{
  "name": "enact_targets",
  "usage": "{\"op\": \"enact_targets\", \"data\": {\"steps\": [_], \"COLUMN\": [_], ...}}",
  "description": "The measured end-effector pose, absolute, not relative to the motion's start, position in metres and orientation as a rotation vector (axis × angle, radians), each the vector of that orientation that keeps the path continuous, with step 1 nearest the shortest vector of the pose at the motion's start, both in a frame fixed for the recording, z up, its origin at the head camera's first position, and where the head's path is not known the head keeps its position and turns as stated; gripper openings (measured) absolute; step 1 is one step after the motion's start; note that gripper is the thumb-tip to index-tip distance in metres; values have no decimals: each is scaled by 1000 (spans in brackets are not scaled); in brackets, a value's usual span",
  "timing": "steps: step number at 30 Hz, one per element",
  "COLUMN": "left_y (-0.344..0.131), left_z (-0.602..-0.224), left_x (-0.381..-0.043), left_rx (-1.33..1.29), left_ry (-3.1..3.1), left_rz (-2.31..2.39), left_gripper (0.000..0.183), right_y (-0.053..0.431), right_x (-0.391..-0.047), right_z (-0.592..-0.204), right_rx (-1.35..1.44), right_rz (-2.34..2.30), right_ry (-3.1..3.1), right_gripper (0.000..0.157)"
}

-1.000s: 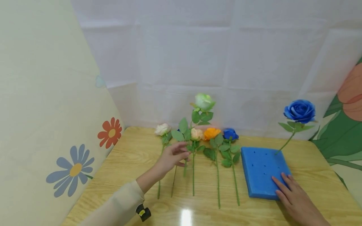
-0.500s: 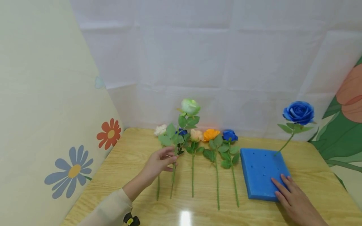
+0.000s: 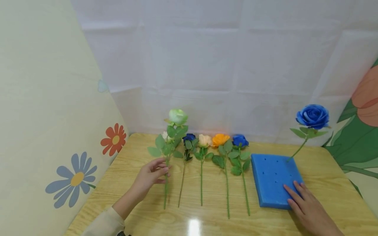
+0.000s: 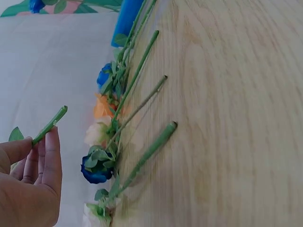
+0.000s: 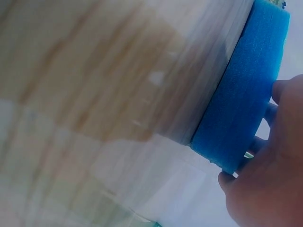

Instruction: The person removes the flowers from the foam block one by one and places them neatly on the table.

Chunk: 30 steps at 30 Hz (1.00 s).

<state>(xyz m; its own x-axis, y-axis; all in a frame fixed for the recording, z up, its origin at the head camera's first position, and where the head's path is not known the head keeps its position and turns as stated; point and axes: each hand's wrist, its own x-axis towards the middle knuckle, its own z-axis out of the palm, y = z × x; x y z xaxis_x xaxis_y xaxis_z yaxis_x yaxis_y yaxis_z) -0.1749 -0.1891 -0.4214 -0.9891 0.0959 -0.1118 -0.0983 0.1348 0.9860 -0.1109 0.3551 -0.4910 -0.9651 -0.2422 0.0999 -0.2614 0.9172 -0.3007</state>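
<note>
My left hand (image 3: 149,175) pinches the green stem of a pale green rose (image 3: 178,117) between thumb and fingertips, the bloom held upright. In the left wrist view the cut end of that stem (image 4: 49,125) sticks out past the fingers. Behind the held rose, a white rose (image 3: 165,135) lies partly hidden on the table. My right hand (image 3: 313,209) rests with extended fingers on the near right corner of a blue foam block (image 3: 274,193) with small holes. Standing tilted in the block's far right corner is a large blue rose (image 3: 313,116).
On the wooden table (image 3: 141,216), in a row with stems toward me, lie a dark blue rose (image 3: 189,137), a peach rose (image 3: 205,140), an orange rose (image 3: 220,140) and a blue rose (image 3: 240,141). White cloth (image 3: 189,65) hangs behind the table.
My left hand has carried the pale green rose leftward and slightly lower, from near the peach rose to above the white rose. The right hand and foam block have stayed put.
</note>
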Motion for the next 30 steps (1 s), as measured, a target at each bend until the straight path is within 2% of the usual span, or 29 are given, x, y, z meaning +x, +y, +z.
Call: {"op": "enact_targets", "data": {"steps": [6, 30], "left_y": [-201, -248], "left_z": [-427, -450], "left_x": [-177, -181], "left_rx": [-43, -211], "left_ry": [2261, 2240], "left_rz": [1982, 1947], "left_gripper": [50, 60], "right_y": [355, 354], "right_x": [-110, -109], "right_z": [-490, -489], "right_rx": [414, 381], "right_rz": [491, 506], "right_ry": [-2998, -3035], "right_gripper": [49, 52]}}
